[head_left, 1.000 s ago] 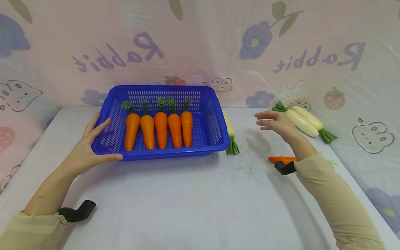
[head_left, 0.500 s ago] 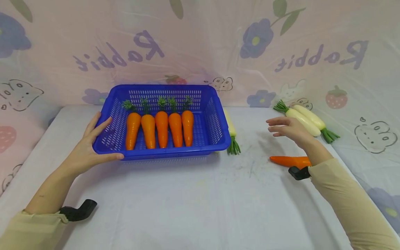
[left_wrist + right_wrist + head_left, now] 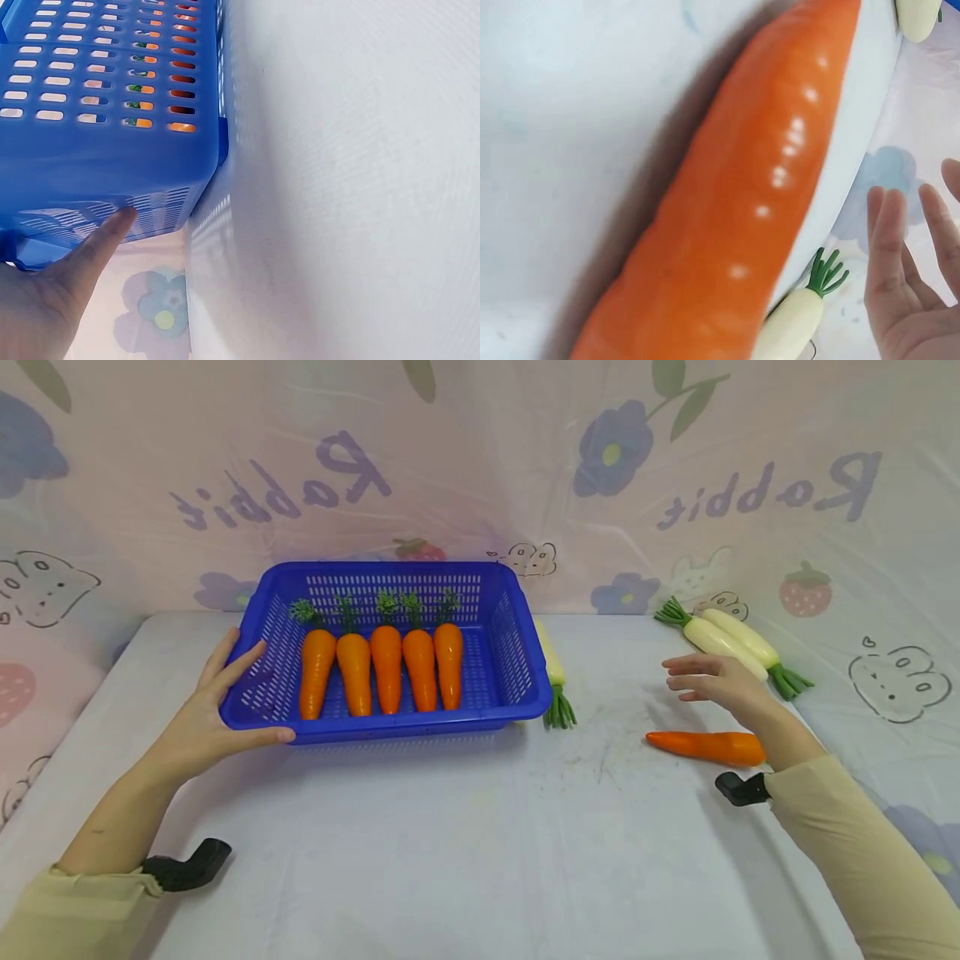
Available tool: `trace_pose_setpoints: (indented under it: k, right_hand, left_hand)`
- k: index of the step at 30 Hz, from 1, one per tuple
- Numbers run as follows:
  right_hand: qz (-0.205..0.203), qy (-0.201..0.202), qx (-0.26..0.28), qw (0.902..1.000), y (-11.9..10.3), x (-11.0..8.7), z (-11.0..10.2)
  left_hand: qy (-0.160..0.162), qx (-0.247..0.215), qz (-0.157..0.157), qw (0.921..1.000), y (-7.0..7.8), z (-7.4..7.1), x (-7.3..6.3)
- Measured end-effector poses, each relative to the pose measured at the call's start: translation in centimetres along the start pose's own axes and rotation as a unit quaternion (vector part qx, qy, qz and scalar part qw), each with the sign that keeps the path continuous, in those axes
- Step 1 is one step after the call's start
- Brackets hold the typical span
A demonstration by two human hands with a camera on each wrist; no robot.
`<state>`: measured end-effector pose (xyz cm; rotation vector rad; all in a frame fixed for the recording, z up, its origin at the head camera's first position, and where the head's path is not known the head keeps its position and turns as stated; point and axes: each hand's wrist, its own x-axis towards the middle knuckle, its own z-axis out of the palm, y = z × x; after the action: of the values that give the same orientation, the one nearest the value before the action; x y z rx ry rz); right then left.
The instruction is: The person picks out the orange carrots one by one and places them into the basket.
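Observation:
In the head view, my left hand (image 3: 198, 727) touches the left front corner of a blue plastic basket (image 3: 420, 728). Its fingers are spread along the left side and the thumb reaches along the front rim. The left wrist view shows a finger (image 3: 112, 229) against the basket wall. Inside the basket, several orange carrots (image 3: 387, 672) lie in a row, green tops toward the back. My right hand (image 3: 723, 685) hovers with relaxed fingers and holds nothing. Below it a loose carrot (image 3: 701, 746) lies on the table, tip pointing left; my wrist hides its top end.
Two white radishes (image 3: 723, 647) with green leaves lie at the table's right back. Another white radish (image 3: 551, 660) lies beside the basket's right wall, partly hidden by it. A printed curtain (image 3: 480, 468) hangs behind the white-covered table (image 3: 450, 852).
My right hand has moved to the right and a little toward me, over the loose carrot, uncovering more of it. The left hand and the basket have stayed in place.

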<state>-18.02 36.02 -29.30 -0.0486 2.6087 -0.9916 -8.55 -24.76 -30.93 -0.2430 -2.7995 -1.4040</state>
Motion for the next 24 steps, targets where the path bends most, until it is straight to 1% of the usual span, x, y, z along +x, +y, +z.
trace_pose_setpoints:
  k: [6, 13, 15, 24]
  right_hand:
    - [0.007, -0.009, 0.001, 0.9999, 1.0, -0.5, -0.3]
    - [-0.009, -0.015, -0.021, 0.9996, 2.0, -1.7, -1.3]
    - [-0.004, -0.017, -0.022, 0.9996, 2.5, -2.0, -1.6]
    - [-0.005, -0.015, -0.002, 0.9999, 4.7, -3.2, -2.7]
  left_hand:
    - [-0.001, 0.006, 0.000, 1.0000, 0.0, 0.0, 0.1]
    - [-0.002, 0.006, 0.000, 1.0000, 0.0, 0.0, 0.1]
    - [-0.002, 0.004, -0.001, 1.0000, 0.0, 0.0, 0.1]
    - [-0.001, 0.000, -0.003, 1.0000, -0.1, 0.0, 0.0]
